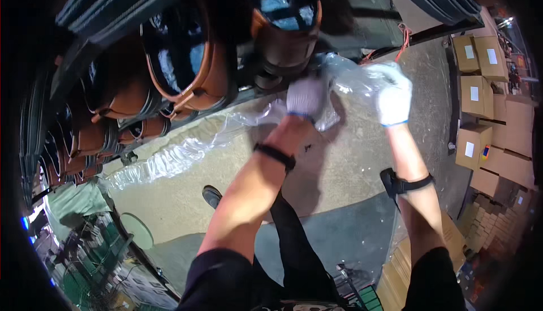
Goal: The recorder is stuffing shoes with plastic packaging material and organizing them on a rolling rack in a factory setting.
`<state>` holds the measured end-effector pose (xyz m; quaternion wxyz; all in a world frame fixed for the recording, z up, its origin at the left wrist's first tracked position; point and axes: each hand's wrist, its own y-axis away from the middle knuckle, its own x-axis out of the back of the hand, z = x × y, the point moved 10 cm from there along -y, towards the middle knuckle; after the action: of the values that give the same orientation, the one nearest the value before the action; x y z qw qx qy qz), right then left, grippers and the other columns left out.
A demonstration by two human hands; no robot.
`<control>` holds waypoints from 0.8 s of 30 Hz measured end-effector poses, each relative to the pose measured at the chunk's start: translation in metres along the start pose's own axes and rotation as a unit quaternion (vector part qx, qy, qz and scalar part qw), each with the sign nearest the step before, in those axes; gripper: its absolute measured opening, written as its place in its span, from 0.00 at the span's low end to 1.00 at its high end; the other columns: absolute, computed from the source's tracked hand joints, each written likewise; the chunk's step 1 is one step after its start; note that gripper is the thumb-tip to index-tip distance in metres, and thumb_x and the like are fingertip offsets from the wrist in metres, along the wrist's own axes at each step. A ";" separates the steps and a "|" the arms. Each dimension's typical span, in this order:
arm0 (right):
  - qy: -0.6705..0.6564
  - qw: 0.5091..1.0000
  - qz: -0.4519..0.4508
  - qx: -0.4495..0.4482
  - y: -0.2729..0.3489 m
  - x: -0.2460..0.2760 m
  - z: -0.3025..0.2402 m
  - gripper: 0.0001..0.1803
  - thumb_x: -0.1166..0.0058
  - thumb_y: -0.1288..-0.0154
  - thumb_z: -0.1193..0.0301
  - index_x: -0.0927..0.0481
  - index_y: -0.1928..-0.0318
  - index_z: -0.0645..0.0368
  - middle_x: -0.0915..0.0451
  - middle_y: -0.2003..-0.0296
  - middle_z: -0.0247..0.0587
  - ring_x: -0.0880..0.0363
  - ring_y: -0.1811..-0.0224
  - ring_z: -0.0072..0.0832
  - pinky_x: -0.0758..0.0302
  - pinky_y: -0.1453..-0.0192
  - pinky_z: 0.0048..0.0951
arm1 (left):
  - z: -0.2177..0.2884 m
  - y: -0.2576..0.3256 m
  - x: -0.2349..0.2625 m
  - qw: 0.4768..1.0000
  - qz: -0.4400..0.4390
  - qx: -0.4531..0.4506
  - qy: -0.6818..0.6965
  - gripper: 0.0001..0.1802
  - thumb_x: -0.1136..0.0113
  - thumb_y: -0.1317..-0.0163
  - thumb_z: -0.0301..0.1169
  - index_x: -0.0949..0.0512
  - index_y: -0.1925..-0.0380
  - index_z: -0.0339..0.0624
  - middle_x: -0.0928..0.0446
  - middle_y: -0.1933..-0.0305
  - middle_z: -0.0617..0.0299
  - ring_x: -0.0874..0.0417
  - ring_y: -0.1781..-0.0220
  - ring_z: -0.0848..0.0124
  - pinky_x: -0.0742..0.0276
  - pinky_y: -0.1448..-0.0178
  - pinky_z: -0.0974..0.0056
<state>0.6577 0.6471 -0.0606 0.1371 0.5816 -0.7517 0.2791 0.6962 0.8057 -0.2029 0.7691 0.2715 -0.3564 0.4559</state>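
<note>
Both my hands wear white knit gloves. My right hand [393, 93] is closed on a bunched end of clear plastic film [353, 79], which stretches across toward my left hand. My left hand [306, 97] reaches up just under a brown shoe-like piece with a glossy dark top [285, 14] on the rack. Film shows on both sides of that hand, and its fingers look curled in, though they are shadowed and partly hidden. A long crumpled strip of the same film [181, 155] trails away to the left below the rack.
More brown, glossy-topped pieces [181, 56] line the dark rack [249, 93] at the upper left. Orange cord [404, 39] hangs from its right end. Stacked cardboard boxes [475, 96] stand at far right. A green cloth [76, 203] and round disc [137, 230] are at lower left.
</note>
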 end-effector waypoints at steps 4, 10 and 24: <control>0.364 0.920 -0.052 0.136 -0.035 -0.103 0.025 0.11 0.39 0.45 0.75 0.11 0.62 0.51 0.14 0.63 0.47 0.15 0.54 0.48 0.17 0.52 0.45 | 0.026 0.030 -0.022 1.000 0.000 -0.006 -0.027 0.14 0.44 0.25 0.41 0.17 0.50 0.47 0.12 0.65 0.48 0.09 0.64 0.46 0.14 0.63 0.44; 0.291 0.943 -0.025 0.159 0.026 -0.092 -0.033 0.20 0.37 0.41 0.73 0.11 0.47 0.58 0.12 0.50 0.51 0.13 0.48 0.46 0.21 0.41 0.51 | 0.002 0.047 0.000 0.998 -0.005 -0.007 -0.061 0.12 0.43 0.30 0.33 0.18 0.51 0.43 0.11 0.64 0.45 0.07 0.64 0.49 0.13 0.64 0.45; 0.419 0.899 -0.083 0.096 -0.016 -0.085 0.101 0.25 0.46 0.21 0.57 0.15 0.38 0.65 0.18 0.37 0.65 0.23 0.30 0.59 0.36 0.19 0.56 | -0.016 0.061 0.034 0.990 0.095 0.042 0.097 0.17 0.48 0.28 0.33 0.13 0.64 0.34 0.12 0.62 0.39 0.09 0.62 0.45 0.14 0.59 0.43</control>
<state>0.7093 0.6537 -0.1824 0.4056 0.4815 -0.5429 0.5558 0.6577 0.8613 -0.1803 0.7411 0.2232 -0.2846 0.5656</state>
